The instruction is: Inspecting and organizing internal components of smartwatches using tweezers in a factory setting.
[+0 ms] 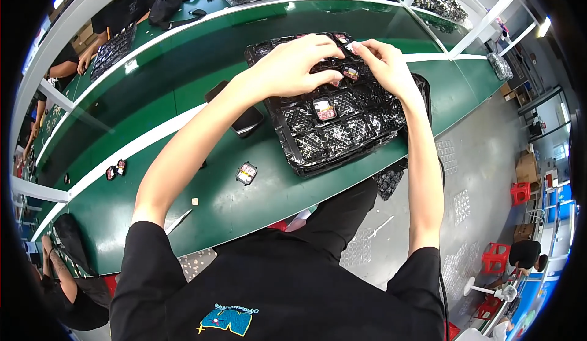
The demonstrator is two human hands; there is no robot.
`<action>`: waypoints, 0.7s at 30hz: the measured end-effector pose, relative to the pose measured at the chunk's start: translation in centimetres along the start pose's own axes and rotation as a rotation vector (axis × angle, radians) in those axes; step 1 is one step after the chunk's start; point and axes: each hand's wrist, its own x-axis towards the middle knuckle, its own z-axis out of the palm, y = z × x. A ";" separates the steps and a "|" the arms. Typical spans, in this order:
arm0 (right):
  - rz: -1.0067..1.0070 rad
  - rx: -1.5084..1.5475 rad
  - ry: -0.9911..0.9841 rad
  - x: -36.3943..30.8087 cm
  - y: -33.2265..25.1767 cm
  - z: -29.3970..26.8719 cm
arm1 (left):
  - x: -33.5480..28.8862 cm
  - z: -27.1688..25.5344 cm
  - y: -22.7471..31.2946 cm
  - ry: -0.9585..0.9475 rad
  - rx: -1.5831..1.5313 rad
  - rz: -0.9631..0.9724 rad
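A stack of black plastic blister trays (351, 139) lies on the green bench in front of me. Over its far part, my left hand (299, 66) arches with thumb and fingers apart, fingertips close to the top tray. My right hand (385, 66) is closed in a pinch at the tray's far edge, around a small whitish piece too small to name. Between the hands sits a small watch-shaped piece (350, 73) with a printed face. Another watch-shaped piece (324, 110) rests in a nearer pocket. A third watch-shaped piece (247, 173) lies on the bench, left of the stack.
A dark rounded case (244, 120) lies left of the trays. Nearer me are a small beige square (195, 201) and a thin pointed tool (178, 220). More dark pieces (116, 170) lie farther left. A white rail (165, 127) runs behind. Other people work at left and right.
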 end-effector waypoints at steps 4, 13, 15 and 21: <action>0.004 0.048 -0.060 -0.8 0.6 -0.3 | -2.3 -1.7 3.0 0.015 -0.065 0.040; -0.093 0.507 0.065 -14.1 -10.3 -0.2 | -20.2 -10.4 2.5 0.107 0.092 -0.416; -0.352 0.450 -0.216 -18.5 -12.4 2.9 | -23.7 -11.0 2.9 -0.083 0.119 -0.597; -0.333 -0.096 -0.163 -20.7 -12.4 16.7 | -26.8 -9.2 2.7 -0.266 0.116 -0.805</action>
